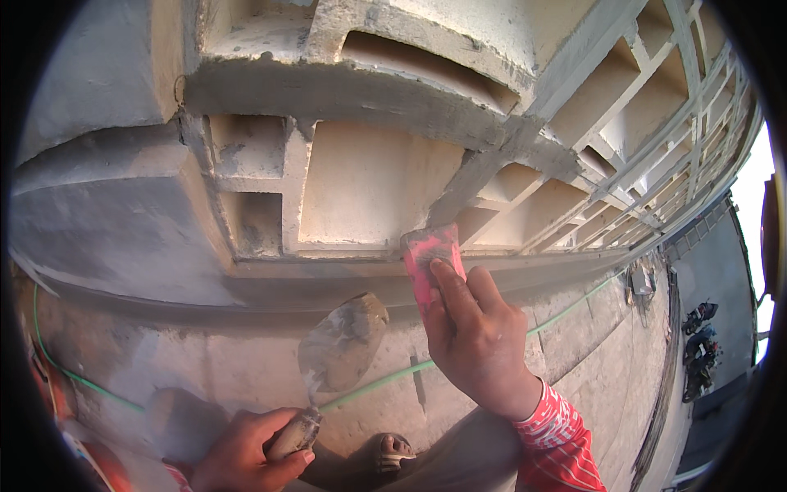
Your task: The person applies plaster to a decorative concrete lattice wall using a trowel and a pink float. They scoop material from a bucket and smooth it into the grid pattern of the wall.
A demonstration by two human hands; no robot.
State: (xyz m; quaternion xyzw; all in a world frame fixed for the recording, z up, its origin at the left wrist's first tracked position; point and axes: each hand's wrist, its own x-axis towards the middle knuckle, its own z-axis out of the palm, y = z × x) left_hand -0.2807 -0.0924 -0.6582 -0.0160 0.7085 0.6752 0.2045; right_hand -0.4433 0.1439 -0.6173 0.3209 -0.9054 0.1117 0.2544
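Note:
My right hand (482, 344) is closed around a flat pink block (432, 258), probably a sponge, smeared with grey cement. Its upper end meets the lower edge of a pale lattice block wall (377, 180), beside a grey mortar joint. Lower down, my left hand (246, 451) grips the worn handle (295, 435) of a trowel. The trowel's cement-coated blade (344, 340) points up toward the wall, apart from it and from the pink block.
A smooth grey ledge (328, 289) runs along the wall's foot, with a plastered pillar (123, 221) at left. Across the concrete floor (590, 353) lies a green hose (389, 377). My sandalled foot (395, 451) shows below. Parked motorcycles (701, 353) stand far right.

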